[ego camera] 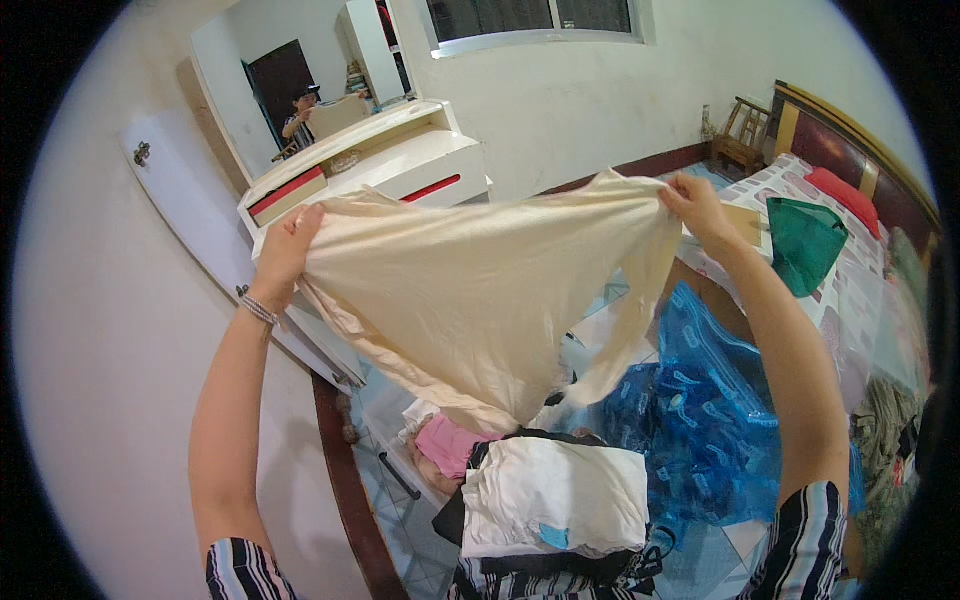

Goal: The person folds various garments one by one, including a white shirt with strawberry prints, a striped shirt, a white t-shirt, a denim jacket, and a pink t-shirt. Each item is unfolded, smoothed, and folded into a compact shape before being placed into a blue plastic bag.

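Note:
A cream-coloured cloth garment hangs spread between my two raised hands. My left hand, with a bracelet at the wrist, grips its left edge. The upper right edge is pinched in my right hand, and a narrow part of the fabric dangles below that side. Beneath the garment lies a folded white cloth with a light-blue patch, on top of dark fabric. Pink clothing lies in a clear plastic bin to the left of it, partly hidden by the hanging garment.
A large blue transparent plastic bag stands on the tiled floor at the right. Beyond it is a bed with a green bag and a red pillow. A white dresser with a mirror stands ahead; a small wooden chair is farther back.

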Tool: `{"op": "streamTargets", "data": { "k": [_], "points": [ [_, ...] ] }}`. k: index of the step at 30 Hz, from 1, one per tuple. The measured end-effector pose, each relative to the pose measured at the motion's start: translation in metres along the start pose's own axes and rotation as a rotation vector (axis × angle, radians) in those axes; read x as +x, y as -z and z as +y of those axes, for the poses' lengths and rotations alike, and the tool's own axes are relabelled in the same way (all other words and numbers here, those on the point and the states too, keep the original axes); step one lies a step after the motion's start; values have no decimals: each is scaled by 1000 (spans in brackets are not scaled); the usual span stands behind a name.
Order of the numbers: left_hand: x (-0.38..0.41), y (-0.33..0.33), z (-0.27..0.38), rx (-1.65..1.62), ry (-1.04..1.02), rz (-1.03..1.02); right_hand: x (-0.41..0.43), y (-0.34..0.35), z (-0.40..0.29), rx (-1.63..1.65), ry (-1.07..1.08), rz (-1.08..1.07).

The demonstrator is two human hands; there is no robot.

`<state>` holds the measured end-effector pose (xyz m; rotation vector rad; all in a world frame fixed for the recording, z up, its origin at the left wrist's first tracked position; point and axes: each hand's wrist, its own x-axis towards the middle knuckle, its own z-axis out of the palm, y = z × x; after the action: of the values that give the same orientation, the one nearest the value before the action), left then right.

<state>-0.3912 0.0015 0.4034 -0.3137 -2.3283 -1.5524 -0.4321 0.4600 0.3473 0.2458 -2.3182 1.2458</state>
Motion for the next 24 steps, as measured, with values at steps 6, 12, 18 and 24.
{"op": "streamTargets", "data": {
  "k": [6, 12, 18, 24],
  "points": [
    [17, 44, 22, 300, -68, 29, 34, -6, -37, -172, -7, 8],
    [22, 72, 34, 481, -112, 26, 48, -9, -51, -179, 59, 64],
    [9, 70, 31, 706, -20, 211, 30, -15, -83, -60, 11, 9],
    [2, 35, 4, -425, -40, 232, -103, -99, -206, 272, 502, -546]
  ]
}}
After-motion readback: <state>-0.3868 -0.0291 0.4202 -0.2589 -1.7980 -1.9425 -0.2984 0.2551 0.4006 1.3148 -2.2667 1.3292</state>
